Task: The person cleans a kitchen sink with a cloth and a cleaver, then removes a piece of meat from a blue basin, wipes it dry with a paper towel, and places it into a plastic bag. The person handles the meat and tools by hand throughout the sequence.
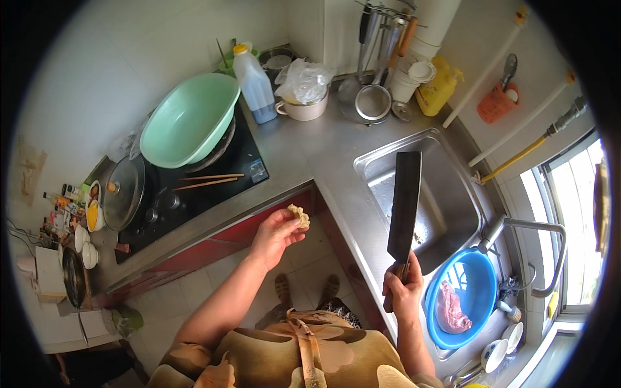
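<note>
Between thumb and fingers, my left hand (277,236) pinches a small crumpled, pale yellowish piece (299,216); whether it is food or a wad of cloth I cannot tell. It is held over the gap before the corner of the counter. My right hand (406,286) grips the handle of a cleaver (405,201), its broad dark blade pointing away from me over the near side of the stainless steel sink (444,194). Just right of that hand, a blue plastic basin (461,344) holds a piece of raw pink meat (452,308).
A light green basin (189,121) rests tilted on the black cooktop (204,194), near a pair of chopsticks (208,181) and a lidded pan (125,194). Behind stand a plastic jug (254,87), a pot (305,109) and a strainer (372,102). A faucet (533,224) arches beside the sink.
</note>
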`<state>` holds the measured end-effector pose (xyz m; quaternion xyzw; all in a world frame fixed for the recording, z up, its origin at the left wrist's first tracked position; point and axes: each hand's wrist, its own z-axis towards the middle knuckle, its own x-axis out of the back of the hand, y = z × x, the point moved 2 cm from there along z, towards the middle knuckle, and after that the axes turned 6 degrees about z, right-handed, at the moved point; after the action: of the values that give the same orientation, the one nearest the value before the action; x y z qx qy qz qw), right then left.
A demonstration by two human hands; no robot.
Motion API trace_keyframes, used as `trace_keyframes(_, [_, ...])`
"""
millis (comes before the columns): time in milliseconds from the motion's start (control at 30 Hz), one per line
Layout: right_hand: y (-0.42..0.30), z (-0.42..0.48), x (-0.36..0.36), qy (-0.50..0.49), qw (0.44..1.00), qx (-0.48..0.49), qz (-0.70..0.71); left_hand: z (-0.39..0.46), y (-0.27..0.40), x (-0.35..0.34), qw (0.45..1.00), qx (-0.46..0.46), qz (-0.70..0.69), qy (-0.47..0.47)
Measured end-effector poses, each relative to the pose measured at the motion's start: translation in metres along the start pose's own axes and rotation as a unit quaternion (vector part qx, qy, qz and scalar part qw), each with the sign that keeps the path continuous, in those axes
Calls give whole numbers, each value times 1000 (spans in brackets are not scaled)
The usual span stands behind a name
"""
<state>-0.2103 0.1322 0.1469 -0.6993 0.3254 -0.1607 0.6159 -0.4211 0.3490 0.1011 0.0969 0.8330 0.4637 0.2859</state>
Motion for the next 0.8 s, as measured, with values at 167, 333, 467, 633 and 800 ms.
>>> trace_keyframes(167, [4,-6,-21,30,998,-18,48,33,17,-10,997,-12,70,-2])
trace_keyframes(333, [3,-11,7,72,997,-22,3,102,20,-54,991,-24,127,29])
trace_keyframes(467, [10,2,49,64,996,-9,-61,181,29,-81,979,-49,190,55])
trace_keyframes(633, [6,12,75,112,992,-1,-64,265,35,-104,971,-66,195,125])
trace_keyframes(800, [11,21,81,154,987,-13,-41,324,26,-98,951,-95,271,113])
